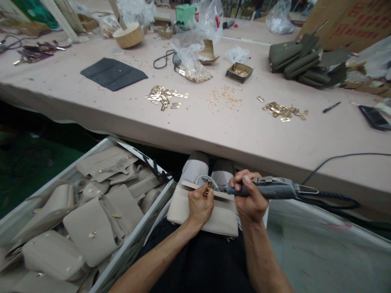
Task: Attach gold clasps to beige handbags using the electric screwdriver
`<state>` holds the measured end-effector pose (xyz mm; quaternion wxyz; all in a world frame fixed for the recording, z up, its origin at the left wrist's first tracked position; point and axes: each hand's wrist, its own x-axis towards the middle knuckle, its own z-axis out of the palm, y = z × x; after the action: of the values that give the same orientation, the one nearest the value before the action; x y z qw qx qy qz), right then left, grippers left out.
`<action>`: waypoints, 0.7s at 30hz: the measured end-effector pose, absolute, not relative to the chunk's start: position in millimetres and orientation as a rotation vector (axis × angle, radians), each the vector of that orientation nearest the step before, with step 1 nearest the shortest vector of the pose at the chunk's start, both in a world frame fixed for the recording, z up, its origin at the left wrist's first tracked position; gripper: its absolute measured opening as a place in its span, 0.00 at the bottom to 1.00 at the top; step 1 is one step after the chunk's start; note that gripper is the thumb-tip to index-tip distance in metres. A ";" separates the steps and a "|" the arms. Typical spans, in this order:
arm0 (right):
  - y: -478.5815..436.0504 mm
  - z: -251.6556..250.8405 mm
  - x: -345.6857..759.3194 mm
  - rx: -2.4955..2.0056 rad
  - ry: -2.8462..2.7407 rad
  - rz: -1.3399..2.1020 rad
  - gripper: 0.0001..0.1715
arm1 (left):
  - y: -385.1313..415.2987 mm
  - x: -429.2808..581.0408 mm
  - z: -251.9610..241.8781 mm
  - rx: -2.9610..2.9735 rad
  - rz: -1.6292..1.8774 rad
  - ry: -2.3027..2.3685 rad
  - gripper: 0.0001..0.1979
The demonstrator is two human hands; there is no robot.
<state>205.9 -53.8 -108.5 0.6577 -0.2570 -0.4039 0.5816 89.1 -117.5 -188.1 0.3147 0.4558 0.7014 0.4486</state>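
A beige handbag (201,215) rests across the lap. My left hand (200,206) is closed at the bag's upper edge, pinching a small gold metal plate (209,185) there. In my right hand (250,197), fingers wrapped round its body, is a dark electric screwdriver (271,189) with a cord trailing to the right. Its tip points left at the gold plate; whether it touches a screw is too small to tell.
A bin (128,240) of beige bags stands at left, another bin (330,244) at right. On the table (122,110) lie gold plates (163,95), scattered small screws (226,97), more gold fittings (284,110), a small box (240,72) and dark green bags (305,61).
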 end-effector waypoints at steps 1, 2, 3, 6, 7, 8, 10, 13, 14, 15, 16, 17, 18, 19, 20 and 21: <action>-53.9 -108.6 205.3 -0.581 -0.918 1.316 0.05 | -116.3 88.0 -189.7 1.103 1.202 1.789 0.09; -53.9 -108.9 204.7 -0.583 -0.920 1.317 0.06 | -115.0 86.7 -191.3 0.998 1.221 1.726 0.09; -53.8 -109.4 204.1 -0.585 -0.921 1.319 0.06 | -113.9 85.2 -192.7 0.902 1.236 1.665 0.09; -53.4 -112.2 202.8 -0.584 -0.923 1.321 0.06 | -111.6 81.1 -195.3 0.757 1.245 1.569 0.13; -53.3 -113.6 202.4 -0.584 -0.924 1.319 0.06 | -111.3 80.2 -195.6 0.747 1.242 1.562 0.14; -53.3 -115.2 201.9 -0.585 -0.926 1.316 0.06 | -111.3 79.5 -195.8 0.729 1.241 1.552 0.14; -53.4 -118.4 200.5 -0.595 -0.936 1.311 0.06 | -111.2 78.9 -196.2 0.689 1.246 1.528 0.14; -54.1 -122.6 197.4 -0.604 -0.960 1.304 0.06 | -110.6 78.0 -198.1 0.631 1.259 1.490 0.15; -54.4 -123.6 196.2 -0.603 -0.969 1.299 0.06 | -110.3 77.4 -198.8 0.616 1.261 1.476 0.15; -54.8 -124.4 195.0 -0.601 -0.978 1.293 0.06 | -109.9 76.8 -199.4 0.602 1.263 1.463 0.14; -55.3 -125.0 193.9 -0.599 -0.985 1.288 0.07 | -109.5 76.0 -199.8 0.588 1.265 1.450 0.14; -55.8 -125.5 193.0 -0.597 -0.990 1.287 0.07 | -109.3 75.3 -199.8 0.574 1.268 1.435 0.14; -56.4 -125.9 192.2 -0.594 -0.993 1.290 0.06 | -109.1 74.6 -199.4 0.559 1.272 1.420 0.14; -57.0 -126.2 191.5 -0.591 -0.993 1.295 0.06 | -109.2 74.0 -198.8 0.544 1.276 1.405 0.14; -57.5 -126.7 190.9 -0.588 -0.992 1.302 0.06 | -109.4 73.5 -197.9 0.532 1.281 1.389 0.14; -57.9 -127.2 190.4 -0.586 -0.992 1.306 0.06 | -109.8 73.2 -197.0 0.522 1.286 1.373 0.14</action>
<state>190.4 -57.9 -127.2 0.6443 -0.2572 -0.4356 0.5735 73.2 -109.8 -197.0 0.5603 0.2215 0.5825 0.5457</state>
